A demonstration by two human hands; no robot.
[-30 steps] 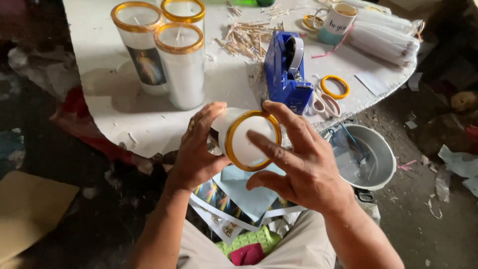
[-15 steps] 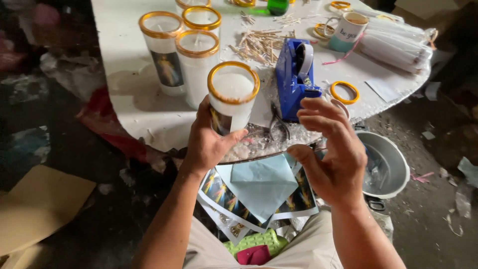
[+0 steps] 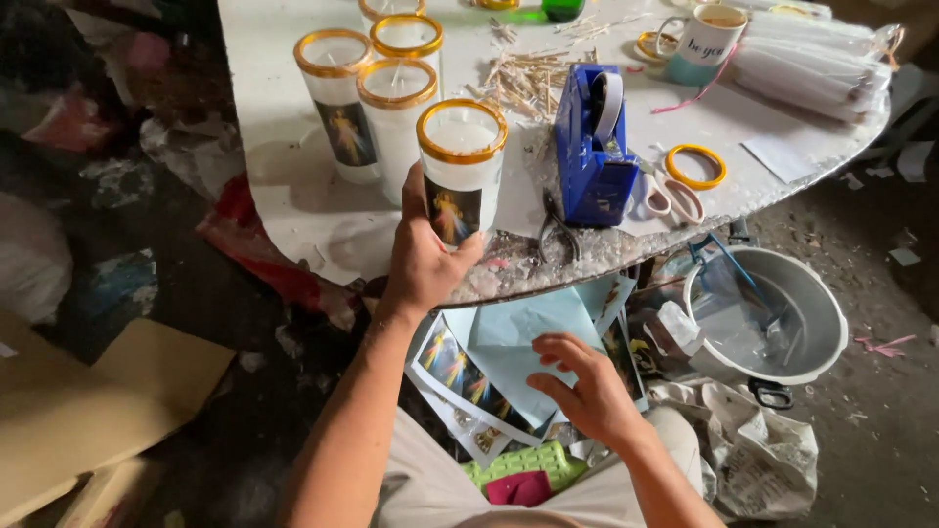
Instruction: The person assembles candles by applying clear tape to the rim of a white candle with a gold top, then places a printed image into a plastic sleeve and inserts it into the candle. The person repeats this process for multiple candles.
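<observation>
This looks like a small, makeshift craft workshop where glass votive candles are made and dressed. A worn white table [image 3: 293, 205], its edge crusted with spilled wax, carries several tall white candles with gold rims [image 3: 391, 117], a heap of short wicks or sticks [image 3: 533, 78], a blue tape dispenser [image 3: 592, 147], scissors [image 3: 670, 196] and loose gold rings [image 3: 695, 166]. A metal pot [image 3: 773, 313] stands on the bare, littered floor beside crumpled paper and cardboard (nothing here is tidy). Printed picture labels [image 3: 460, 372] lie stacked on the worker's lap.
</observation>
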